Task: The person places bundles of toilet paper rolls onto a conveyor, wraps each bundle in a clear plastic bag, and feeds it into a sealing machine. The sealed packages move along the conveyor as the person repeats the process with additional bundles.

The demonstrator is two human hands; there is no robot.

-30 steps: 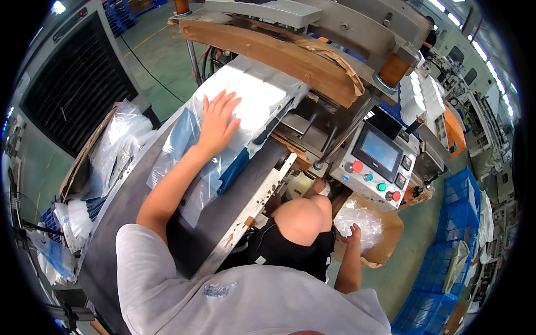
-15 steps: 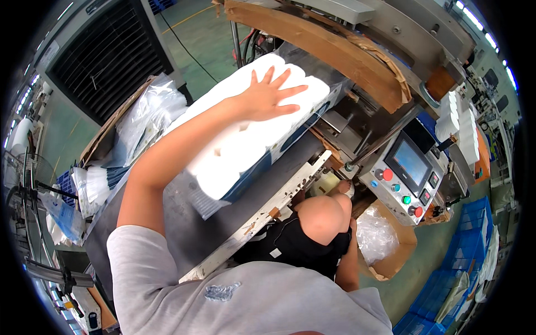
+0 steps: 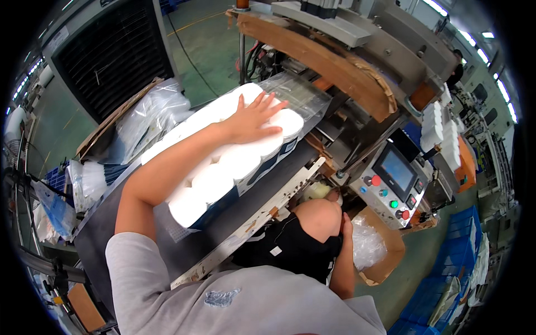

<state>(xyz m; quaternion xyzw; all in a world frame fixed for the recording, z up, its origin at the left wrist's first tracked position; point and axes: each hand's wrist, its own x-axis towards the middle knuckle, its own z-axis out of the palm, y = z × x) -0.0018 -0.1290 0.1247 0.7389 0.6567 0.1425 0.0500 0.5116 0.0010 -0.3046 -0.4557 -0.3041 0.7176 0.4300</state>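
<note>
A long pack of white paper rolls, partly wrapped in clear film with blue printed sides, lies on the dark conveyor belt. My left hand presses flat on top of the rolls near the far end, fingers spread. Loose clear film stretches from that far end toward the machine. Down at my right, my right hand rests against the side of my bare knee. Its fingers lie along the leg and are only partly visible; nothing shows in them.
A machine with a brown cardboard-covered edge stands beyond the belt. To the right is a control panel with a screen and coloured buttons. A cardboard box of clear film sits below it. Blue crates stand further right; plastic bags lie left.
The pack and my left hand on it have shifted back toward me and to the left, away from the machine. More film shows beyond the far end. My right hand stays by the knee.
</note>
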